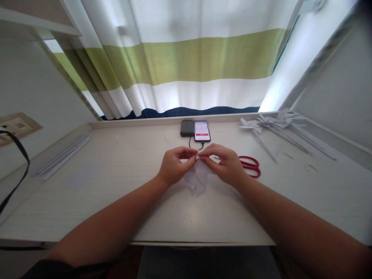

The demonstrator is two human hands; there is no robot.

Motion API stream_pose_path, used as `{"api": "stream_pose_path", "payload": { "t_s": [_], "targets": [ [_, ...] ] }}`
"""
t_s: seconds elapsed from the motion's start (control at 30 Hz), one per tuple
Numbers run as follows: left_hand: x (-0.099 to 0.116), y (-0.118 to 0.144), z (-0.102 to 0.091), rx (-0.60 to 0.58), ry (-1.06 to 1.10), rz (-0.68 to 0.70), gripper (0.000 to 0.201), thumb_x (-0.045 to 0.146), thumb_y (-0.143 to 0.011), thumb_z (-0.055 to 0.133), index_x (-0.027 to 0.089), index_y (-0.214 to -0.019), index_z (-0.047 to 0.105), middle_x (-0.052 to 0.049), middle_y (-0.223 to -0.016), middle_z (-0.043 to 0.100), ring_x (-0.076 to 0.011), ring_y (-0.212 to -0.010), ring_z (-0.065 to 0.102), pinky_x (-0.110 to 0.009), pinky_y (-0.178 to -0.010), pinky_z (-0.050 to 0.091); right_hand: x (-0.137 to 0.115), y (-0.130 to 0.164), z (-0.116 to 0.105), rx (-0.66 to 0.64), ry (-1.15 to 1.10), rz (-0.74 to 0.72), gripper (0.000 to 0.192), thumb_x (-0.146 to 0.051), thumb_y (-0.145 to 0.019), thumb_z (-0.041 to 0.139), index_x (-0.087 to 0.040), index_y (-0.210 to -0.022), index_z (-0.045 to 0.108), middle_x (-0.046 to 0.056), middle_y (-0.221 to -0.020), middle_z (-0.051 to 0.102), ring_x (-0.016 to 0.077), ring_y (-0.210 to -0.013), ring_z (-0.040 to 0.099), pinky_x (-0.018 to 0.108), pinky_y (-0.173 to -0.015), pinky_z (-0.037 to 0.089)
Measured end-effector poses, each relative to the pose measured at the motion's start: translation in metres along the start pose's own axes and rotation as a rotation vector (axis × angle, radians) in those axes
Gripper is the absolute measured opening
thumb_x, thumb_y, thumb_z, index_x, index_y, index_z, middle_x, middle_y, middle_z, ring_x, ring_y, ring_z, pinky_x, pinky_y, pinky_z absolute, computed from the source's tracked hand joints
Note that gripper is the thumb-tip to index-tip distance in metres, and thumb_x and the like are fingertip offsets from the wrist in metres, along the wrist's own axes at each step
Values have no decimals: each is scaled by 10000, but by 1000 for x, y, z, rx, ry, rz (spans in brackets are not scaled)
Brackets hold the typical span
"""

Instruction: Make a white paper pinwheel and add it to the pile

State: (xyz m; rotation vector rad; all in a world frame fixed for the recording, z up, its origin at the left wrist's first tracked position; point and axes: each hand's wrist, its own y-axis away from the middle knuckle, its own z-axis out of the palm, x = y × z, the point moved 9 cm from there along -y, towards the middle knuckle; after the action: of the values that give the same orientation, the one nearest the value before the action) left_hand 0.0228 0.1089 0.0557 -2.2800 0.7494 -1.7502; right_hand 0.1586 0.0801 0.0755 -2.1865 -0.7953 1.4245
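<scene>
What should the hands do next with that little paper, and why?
Probably press the pinched tips together at the middle. Both hands, left hand and right hand, hold the paper with fingertips meeting at its top, and the rest hangs loose over the table. Finished pinwheels lie at the far right, so this one looks only half shaped.

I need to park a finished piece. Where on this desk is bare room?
Bare desk lies between the left hand and the paper sticks. It is crowded on the right: scissors beside the right hand, pinwheels behind.
</scene>
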Motion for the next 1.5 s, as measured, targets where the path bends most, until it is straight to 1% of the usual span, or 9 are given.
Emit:
{"api": "stream_pose_path", "payload": {
  "t_s": [0.5,0.7,0.9,1.13,1.33,1.5],
  "targets": [
    [-3,0,4,-36,29,-48,219,253,-734,688,126,-911,708,-99,-864,737,-197,-771,701,-313,-731,585,7,0,0,-3,78,27,101,-211,-803,603,-193,-840,696,54,-813,679,182,-769,622,321,-719,498],
    [-6,0,5,-57,68,-60,223,252,-735,688,132,-922,709,-101,-883,735,-199,-783,698,-321,-736,583,4,0,0,-12,83,19,108,-178,-805,591,-199,-844,690,50,-828,677,178,-777,621,314,-715,500],
    [-7,0,4,-42,94,-49,204,233,-749,673,126,-919,708,-102,-887,733,-201,-816,693,-323,-771,570,2,0,0,-13,91,17,112,-174,-807,589,-199,-844,692,49,-829,676,175,-776,624,316,-715,500],
    [-5,0,5,-51,57,-17,220,264,-739,694,134,-917,704,-103,-909,728,-215,-861,685,-349,-827,552,0,-1,1,-28,111,4,115,-173,-806,590,-201,-853,692,48,-832,681,174,-774,627,310,-716,496],
    [0,0,2,-23,-32,17,193,266,-749,687,141,-896,697,-81,-867,721,-197,-821,677,-322,-787,547,4,0,2,-30,132,52,78,-183,-788,613,-178,-834,676,40,-794,678,165,-747,619,300,-707,493],
    [7,1,2,-41,-105,54,155,250,-753,681,156,-877,689,-55,-841,709,-176,-793,661,-298,-765,530,6,-1,3,-50,135,88,52,-171,-786,602,-170,-782,654,33,-763,661,157,-721,604,290,-682,481]
  ]
}}
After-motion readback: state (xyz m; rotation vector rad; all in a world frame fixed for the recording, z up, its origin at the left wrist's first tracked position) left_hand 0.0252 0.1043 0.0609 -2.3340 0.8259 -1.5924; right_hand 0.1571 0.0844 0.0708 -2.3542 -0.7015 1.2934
